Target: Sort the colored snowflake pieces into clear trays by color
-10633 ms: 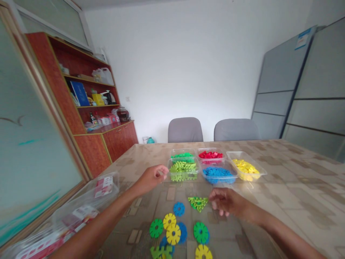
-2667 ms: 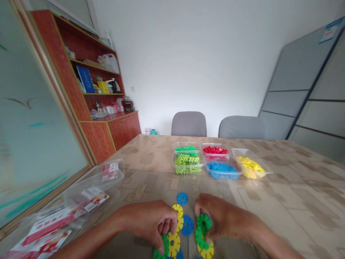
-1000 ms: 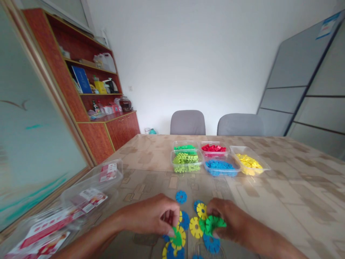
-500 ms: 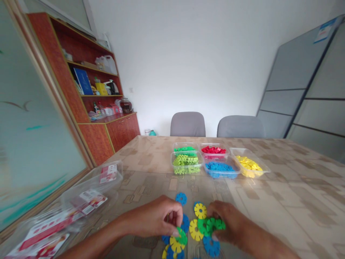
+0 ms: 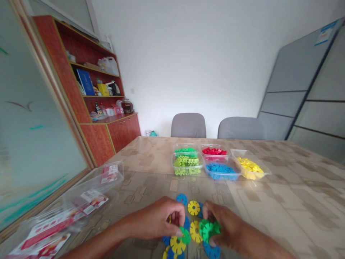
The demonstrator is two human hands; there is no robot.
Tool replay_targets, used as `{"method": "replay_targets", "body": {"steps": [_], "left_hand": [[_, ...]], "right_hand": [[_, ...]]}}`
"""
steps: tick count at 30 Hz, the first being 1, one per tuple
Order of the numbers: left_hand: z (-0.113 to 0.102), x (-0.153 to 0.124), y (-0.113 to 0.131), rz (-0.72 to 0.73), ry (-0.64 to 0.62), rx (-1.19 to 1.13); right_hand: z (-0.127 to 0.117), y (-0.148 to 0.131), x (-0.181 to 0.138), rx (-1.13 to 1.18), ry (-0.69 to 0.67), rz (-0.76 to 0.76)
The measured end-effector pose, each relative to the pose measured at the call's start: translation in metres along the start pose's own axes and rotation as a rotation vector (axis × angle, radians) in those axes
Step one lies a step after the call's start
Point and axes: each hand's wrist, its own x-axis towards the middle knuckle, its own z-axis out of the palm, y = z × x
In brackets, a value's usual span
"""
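The left hand [image 5: 165, 220] bends down from the wrist, thumb and fingertips pinching the edge of 1 green disc [image 5: 185, 236], other fingers curled. That grip probably leaves most of the rim free. The right hand [image 5: 225, 225] curls around bunched green discs [image 5: 208, 231], thumb below and fingers above, perhaps to keep them together; their count cannot be told. The 2 hands face each other, near but apart.

From the left, clear plastic packaging [image 5: 90, 198] lies at the table's side, seemingly pushed clear of the handling. Below the left hand, a yellow disc [image 5: 176, 246] overlaps blue ones; whether the pinched green disc touches it is unclear. A small blue disc [image 5: 182, 198] lies beyond the left fingers, with an upper yellow disc [image 5: 193, 208] to its right. A middle yellow disc [image 5: 194, 231] lies between the hands, and a lower blue disc [image 5: 211, 250] partly under the right hand. Farther back stand 5 clear tubs [image 5: 261, 163], sorted by colour, likely so each kind is easily found.

Compared with 0.5 seconds ago, the upper yellow disc sits farther left, away from the right fingers, the right hand's bunch has turned, and the left hand's green disc is nearer to it.
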Motion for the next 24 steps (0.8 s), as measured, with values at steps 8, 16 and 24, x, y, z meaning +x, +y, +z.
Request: {"method": "replay_targets", "body": {"steps": [8,16,24], "left_hand": [[0.016,0.012,-0.014,-0.023,0.233,-0.211],[0.029,0.016,-0.009,-0.076,0.121,-0.508],[0.025,0.016,-0.013,0.020,0.147,-0.453]], "right_hand": [[0.012,0.004,0.016,0.384,0.037,-0.164],[0.034,0.009,0.023,0.567,0.001,-0.178],[0.028,0.015,0.029,0.735,-0.050,-0.198]]}}
